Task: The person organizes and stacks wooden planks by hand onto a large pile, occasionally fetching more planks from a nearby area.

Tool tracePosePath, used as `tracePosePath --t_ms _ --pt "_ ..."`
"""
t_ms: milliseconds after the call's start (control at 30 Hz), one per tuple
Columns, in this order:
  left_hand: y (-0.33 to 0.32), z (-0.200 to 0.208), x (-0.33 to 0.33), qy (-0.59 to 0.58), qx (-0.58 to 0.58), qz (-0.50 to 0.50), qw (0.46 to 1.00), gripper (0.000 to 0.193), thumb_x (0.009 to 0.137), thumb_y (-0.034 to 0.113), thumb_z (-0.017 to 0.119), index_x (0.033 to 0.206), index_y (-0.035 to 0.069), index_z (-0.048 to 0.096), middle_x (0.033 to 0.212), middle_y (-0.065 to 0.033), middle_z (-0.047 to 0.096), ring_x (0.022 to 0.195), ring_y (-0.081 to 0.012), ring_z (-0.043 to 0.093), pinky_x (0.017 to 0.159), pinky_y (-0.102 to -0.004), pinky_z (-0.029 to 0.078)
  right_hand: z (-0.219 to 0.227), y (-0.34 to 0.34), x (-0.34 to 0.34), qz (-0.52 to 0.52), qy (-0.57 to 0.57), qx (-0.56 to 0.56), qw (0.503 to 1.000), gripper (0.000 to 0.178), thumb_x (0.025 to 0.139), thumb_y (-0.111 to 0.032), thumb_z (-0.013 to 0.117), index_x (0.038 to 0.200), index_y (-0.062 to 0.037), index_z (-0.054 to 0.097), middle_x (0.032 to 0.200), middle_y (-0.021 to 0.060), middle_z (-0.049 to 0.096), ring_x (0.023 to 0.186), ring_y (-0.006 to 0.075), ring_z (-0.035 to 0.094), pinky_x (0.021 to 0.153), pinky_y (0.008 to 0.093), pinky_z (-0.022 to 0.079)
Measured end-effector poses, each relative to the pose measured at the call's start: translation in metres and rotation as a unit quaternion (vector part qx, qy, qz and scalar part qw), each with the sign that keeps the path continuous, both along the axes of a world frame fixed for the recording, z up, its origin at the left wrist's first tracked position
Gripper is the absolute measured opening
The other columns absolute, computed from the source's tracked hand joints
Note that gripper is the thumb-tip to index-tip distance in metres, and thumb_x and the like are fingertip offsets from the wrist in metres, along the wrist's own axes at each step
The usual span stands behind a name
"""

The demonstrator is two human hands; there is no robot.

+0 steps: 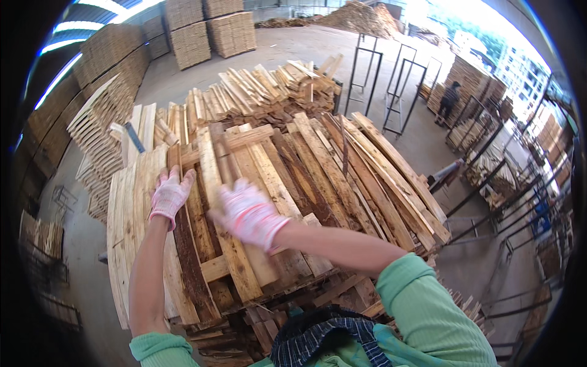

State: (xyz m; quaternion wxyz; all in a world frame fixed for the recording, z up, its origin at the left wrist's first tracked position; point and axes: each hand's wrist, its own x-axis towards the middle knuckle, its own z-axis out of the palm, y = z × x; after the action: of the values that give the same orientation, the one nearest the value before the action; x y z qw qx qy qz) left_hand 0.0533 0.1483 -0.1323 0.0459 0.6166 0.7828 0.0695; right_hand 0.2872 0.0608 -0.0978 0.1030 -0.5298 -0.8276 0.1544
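Slats everywhere here, a big heap of rough-sawn wooden slats (318,177) stacked loosely on a pile right in front of the person, long thin boards lying mostly lengthwise away from the camera with a few thrown crosswise on top. Colour goes from pale yellow to reddish brown, and some pieces keep a dark strip of bark along one edge, like the dark bark-edged slat (188,257) running down under the left arm. The left hand (170,194), in a white knit glove with pink trim, lies flat with fingers spread on the near left part of the pile, palm down on the boards, not closed round anything. The right hand (249,214), same sort of glove, is blurred just above the middle of the pile beside a narrow slat (227,164) that points away; can't tell if it's actually gripping it or just hovering. Surfaces look splintery and uneven, ends not lined up. To the left sits a flatter layer of pale boards (131,208) laid side by side. Behind, more stacked slat bundles (211,33) stand on the concrete floor (422,140), plus black metal frames (391,85).
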Motion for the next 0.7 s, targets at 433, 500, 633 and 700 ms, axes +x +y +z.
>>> tracePosePath --t_ms 433,500,633,700 --pt "-0.015 0.007 0.003 -0.03 0.046 -0.019 0.998 0.07 0.095 0.059 0.055 0.149 0.015 0.048 0.158 -0.0205 0.039 0.144 -0.0404 0.039 0.118 -0.0517 0.03 -0.005 0.053 0.172 -0.203 -0.121 0.216 0.947 0.042 0.088 -0.032 0.068 0.121 -0.0064 0.059 0.114 0.0209 0.066 0.108 0.0324 0.065 0.091 0.0465 0.054" --pt "-0.017 0.016 0.026 -0.102 0.147 -0.048 0.983 0.064 0.095 0.05 0.059 0.145 0.01 0.052 0.152 -0.0214 0.046 0.138 -0.0398 0.045 0.115 -0.0473 0.035 -0.041 0.077 0.255 -0.326 -0.069 0.034 0.942 0.055 0.092 -0.036 0.064 0.134 -0.0038 0.052 0.126 0.0226 0.061 0.119 0.0381 0.06 0.1 0.048 0.049" --pt "-0.025 0.027 0.125 -0.117 0.278 -0.328 0.895 0.048 0.094 0.026 0.066 0.134 0.0 0.059 0.126 -0.0219 0.065 0.124 -0.0347 0.058 0.11 -0.0417 0.044 -0.074 0.109 0.312 -0.209 -0.087 0.056 0.972 0.047 0.098 -0.041 0.054 0.12 -0.0006 0.063 0.117 0.027 0.067 0.112 0.0414 0.064 0.097 0.0458 0.051" --pt "-0.042 0.035 0.214 -0.178 0.11 -0.396 0.894 0.047 0.096 0.025 0.064 0.135 0.0 0.058 0.126 -0.0207 0.065 0.122 -0.0307 0.06 0.11 -0.0394 0.046 -0.071 0.125 0.344 -0.177 -0.091 0.037 0.979 0.045 0.098 -0.042 0.055 0.116 -0.0022 0.066 0.11 0.0258 0.069 0.107 0.0418 0.066 0.094 0.0474 0.052"
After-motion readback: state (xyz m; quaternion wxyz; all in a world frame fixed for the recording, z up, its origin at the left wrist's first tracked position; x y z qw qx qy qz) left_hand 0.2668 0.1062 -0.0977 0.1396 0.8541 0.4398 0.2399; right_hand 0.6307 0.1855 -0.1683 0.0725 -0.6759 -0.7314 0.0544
